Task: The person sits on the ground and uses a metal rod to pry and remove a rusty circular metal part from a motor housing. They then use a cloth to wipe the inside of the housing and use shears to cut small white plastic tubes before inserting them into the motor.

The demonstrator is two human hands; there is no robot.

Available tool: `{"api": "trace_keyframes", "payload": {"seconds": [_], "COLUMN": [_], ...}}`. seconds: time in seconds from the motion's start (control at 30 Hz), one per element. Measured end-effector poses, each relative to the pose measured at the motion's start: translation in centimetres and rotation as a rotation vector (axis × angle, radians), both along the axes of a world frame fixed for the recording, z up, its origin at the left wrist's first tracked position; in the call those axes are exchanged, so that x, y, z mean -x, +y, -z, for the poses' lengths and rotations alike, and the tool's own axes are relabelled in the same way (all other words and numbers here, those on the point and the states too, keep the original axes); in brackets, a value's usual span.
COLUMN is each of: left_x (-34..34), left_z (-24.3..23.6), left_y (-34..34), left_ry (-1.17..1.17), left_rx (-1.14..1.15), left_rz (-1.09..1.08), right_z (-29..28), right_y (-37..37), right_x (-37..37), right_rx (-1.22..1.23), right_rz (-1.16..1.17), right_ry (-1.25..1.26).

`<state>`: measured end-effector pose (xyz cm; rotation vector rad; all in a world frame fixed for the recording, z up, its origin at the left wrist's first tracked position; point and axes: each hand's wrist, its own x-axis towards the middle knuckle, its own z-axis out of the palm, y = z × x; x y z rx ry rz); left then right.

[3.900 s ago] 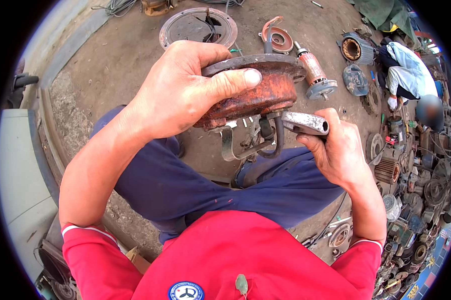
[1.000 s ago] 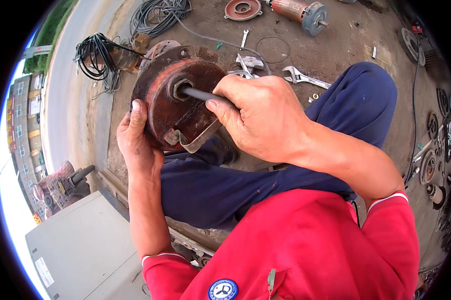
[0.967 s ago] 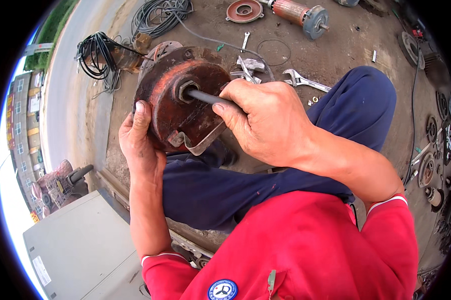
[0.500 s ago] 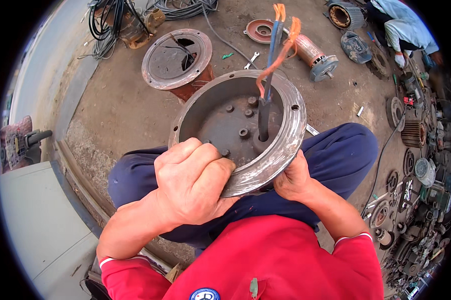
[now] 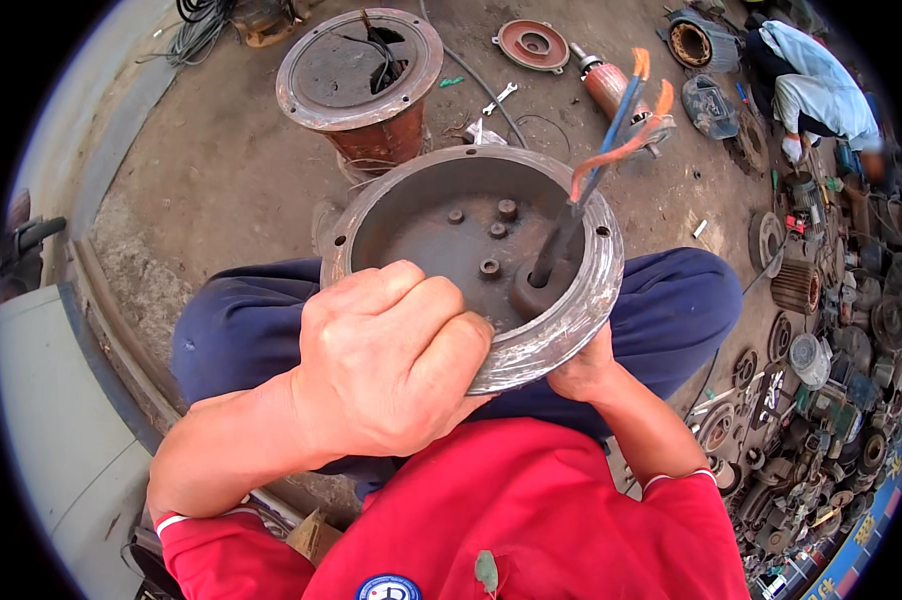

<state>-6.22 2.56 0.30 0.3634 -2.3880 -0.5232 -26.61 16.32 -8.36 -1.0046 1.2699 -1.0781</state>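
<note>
Over my lap I hold a round, bowl-shaped metal motor cover (image 5: 543,358), with bolt holes in its worn, scratched flange and several bolts inside. My left hand (image 5: 391,350) is closed over the near-left rim, knuckles up, its fingertips hidden inside the cover. At the right my right hand (image 5: 583,368) grips the flange's underside; most of its fingers are out of sight. A thick black cable (image 5: 559,240) passes through a boss in the cover's floor. From its end, blue wires and bare copper strands (image 5: 621,150) stick up.
Beyond the cover stands a rusty red cylindrical housing (image 5: 376,143). Past it lie a wrench (image 5: 501,98), a red flanged disc (image 5: 533,47) and a red rotor (image 5: 607,88). Motor parts (image 5: 821,400) crowd the right side. A person in light blue (image 5: 821,85) crouches at far right.
The cover has come closer and tilted slightly, with both hands still on it. Its cable now leans more to the right. My view has shifted, moving the floor objects within the picture.
</note>
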Motion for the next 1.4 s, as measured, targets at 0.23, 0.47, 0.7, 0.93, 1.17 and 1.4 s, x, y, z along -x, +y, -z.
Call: {"api": "trace_keyframes", "payload": {"seconds": [0.23, 0.47, 0.7, 0.93, 1.17, 1.4], "left_x": [0.1, 0.0, 2.2, 4.1, 4.1, 4.2], "left_z": [1.1, 1.3, 0.1, -1.9, -1.1, 0.8], "left_y": [-0.2, -0.8, -0.2, -0.3, -0.3, 0.1], "left_ry": [-0.15, -0.151, -0.208, -0.231, -0.266, -0.216], "left_rx": [-0.26, -0.429, -0.284, -0.076, -0.025, -0.21], "left_rz": [-0.034, 0.055, -0.032, 0.017, 0.039, -0.009], "right_z": [0.6, 2.0, 1.0, 0.0, 0.7, 2.2], "right_y": [-1.2, -3.0, -2.6, -3.2, -3.1, -2.7], "right_x": [1.5, 1.3, 1.6, 1.9, 2.5, 2.7], "right_rx": [-0.067, 0.004, 0.071, 0.167, 0.063, -0.006], "right_rz": [0.286, 0.087, 0.138, 0.221, 0.275, 0.152], "right_ry": [-0.346, -0.905, -0.676, -0.715, -0.827, -0.793]}}
